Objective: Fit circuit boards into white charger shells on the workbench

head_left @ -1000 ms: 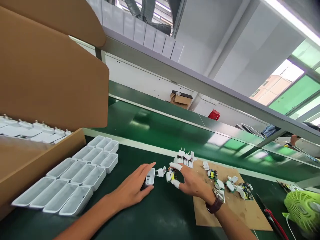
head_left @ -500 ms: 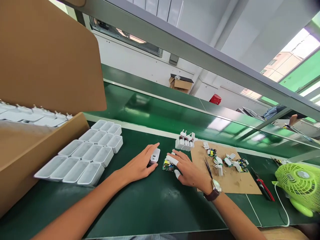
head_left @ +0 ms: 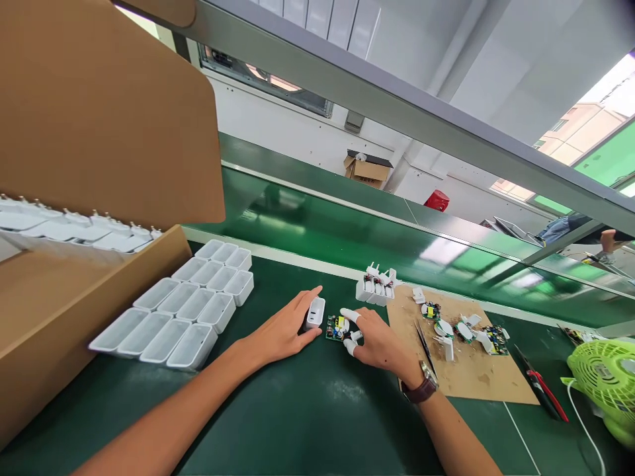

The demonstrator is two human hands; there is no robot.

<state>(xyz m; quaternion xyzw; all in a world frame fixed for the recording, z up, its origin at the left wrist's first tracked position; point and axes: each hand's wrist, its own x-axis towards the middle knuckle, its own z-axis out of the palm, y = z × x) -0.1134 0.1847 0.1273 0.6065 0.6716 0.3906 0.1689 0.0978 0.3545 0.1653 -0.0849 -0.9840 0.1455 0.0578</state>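
Observation:
My left hand (head_left: pixel 288 328) is curled around a white charger casing (head_left: pixel 315 312), thumb on the near side and fingers on the far side. The casing stands on the green bench, its end with a small slot facing up. Just right of it lies a small circuit board (head_left: pixel 336 327) with yellow and white parts. White covers sit on the fingertips of my right hand (head_left: pixel 374 340), whose thumb and forefinger close on the board's right end, where a white piece shows. Rows of open white casings (head_left: pixel 183 301) stand to the left.
A cardboard box (head_left: pixel 143 284) with white plug parts is at far left. Three filled casings (head_left: pixel 376 289) stand at the back. On the right are a brown board (head_left: pixel 466 377) with circuit boards, tweezers (head_left: pixel 424 347), red-handled pliers (head_left: pixel 546 393) and a green fan (head_left: pixel 602 377).
My right hand's fingers have shifted from lying over the circuit board to gripping its right end. My left hand keeps its hold on the casing. The view has turned slightly left.

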